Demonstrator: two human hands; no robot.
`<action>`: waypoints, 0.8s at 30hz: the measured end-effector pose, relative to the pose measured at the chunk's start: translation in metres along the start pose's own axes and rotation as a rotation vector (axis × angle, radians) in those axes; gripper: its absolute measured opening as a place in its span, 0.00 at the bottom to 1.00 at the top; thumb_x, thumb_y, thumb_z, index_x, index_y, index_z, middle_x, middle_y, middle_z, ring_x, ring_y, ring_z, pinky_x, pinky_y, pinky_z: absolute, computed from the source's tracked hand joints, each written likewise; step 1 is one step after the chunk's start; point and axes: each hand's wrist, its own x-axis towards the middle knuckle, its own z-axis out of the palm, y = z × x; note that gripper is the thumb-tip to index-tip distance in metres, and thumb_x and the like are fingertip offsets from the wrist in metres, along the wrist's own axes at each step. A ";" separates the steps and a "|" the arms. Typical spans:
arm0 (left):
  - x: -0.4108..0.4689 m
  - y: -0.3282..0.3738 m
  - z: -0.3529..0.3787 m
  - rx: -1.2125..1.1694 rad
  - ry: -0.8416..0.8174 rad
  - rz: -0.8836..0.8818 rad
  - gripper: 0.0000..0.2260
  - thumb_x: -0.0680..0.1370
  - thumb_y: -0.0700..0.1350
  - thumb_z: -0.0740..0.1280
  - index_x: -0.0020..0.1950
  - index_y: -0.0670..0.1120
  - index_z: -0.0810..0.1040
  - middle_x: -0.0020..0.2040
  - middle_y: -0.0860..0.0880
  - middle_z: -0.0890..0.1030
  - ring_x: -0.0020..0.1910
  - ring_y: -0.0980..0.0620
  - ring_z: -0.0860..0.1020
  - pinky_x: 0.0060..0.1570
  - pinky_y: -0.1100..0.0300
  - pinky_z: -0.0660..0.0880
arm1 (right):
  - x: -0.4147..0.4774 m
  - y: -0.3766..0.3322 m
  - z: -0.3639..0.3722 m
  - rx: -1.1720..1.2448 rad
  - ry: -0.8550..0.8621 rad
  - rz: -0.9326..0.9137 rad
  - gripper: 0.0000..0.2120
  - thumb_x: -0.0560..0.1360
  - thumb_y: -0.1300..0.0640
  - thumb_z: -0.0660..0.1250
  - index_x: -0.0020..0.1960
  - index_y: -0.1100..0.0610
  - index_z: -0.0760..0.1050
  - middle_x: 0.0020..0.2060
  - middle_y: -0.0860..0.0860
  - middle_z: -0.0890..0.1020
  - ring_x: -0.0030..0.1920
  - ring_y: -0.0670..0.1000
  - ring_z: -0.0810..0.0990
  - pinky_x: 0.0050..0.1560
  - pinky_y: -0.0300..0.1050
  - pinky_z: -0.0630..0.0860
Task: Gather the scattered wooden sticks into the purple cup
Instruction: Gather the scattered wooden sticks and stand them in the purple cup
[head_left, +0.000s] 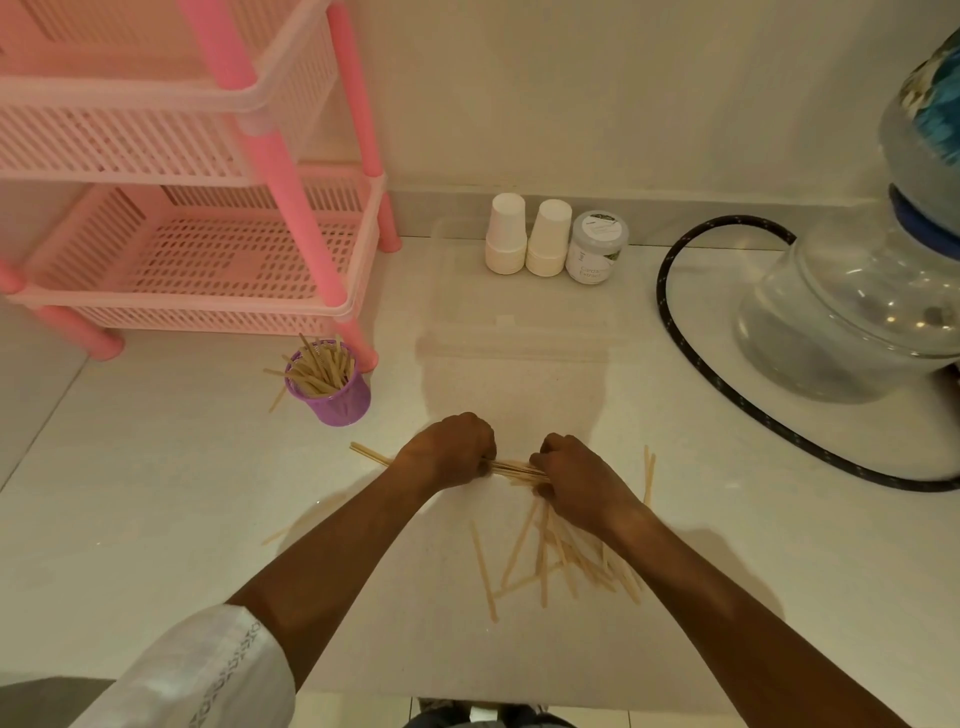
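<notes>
At far left a pink slotted rack stands on the pale tabletop. Just in front of its near right leg sits the purple cup, already packed with upright wooden sticks, and one stray stick lies against its left side. Nearer the middle, the left hand is closed around a bundle of sticks lying crosswise, its end poking out to the left. The right hand is curled closed on the same bundle's other end. Below the right wrist a loose pile of sticks lies scattered on the tabletop. Two more sticks lie just right of that hand.
</notes>
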 end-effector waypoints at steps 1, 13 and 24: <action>0.001 0.000 0.000 0.004 0.000 0.001 0.08 0.80 0.45 0.67 0.54 0.45 0.85 0.50 0.46 0.81 0.49 0.46 0.81 0.44 0.57 0.72 | 0.000 -0.001 0.000 0.003 0.004 0.004 0.09 0.80 0.56 0.66 0.58 0.57 0.79 0.55 0.52 0.78 0.56 0.54 0.76 0.55 0.51 0.78; 0.005 0.006 0.001 0.017 0.016 0.011 0.08 0.80 0.43 0.67 0.53 0.42 0.84 0.49 0.43 0.81 0.48 0.45 0.81 0.46 0.54 0.77 | 0.005 0.000 0.005 -0.036 0.005 0.003 0.12 0.84 0.58 0.59 0.59 0.56 0.80 0.51 0.52 0.78 0.51 0.52 0.77 0.52 0.50 0.78; 0.001 0.007 0.006 0.017 0.039 -0.002 0.10 0.81 0.43 0.65 0.58 0.43 0.84 0.53 0.43 0.82 0.51 0.44 0.81 0.52 0.51 0.79 | 0.003 -0.009 -0.001 -0.175 0.064 0.000 0.13 0.80 0.65 0.58 0.56 0.54 0.80 0.50 0.51 0.81 0.49 0.54 0.80 0.45 0.47 0.73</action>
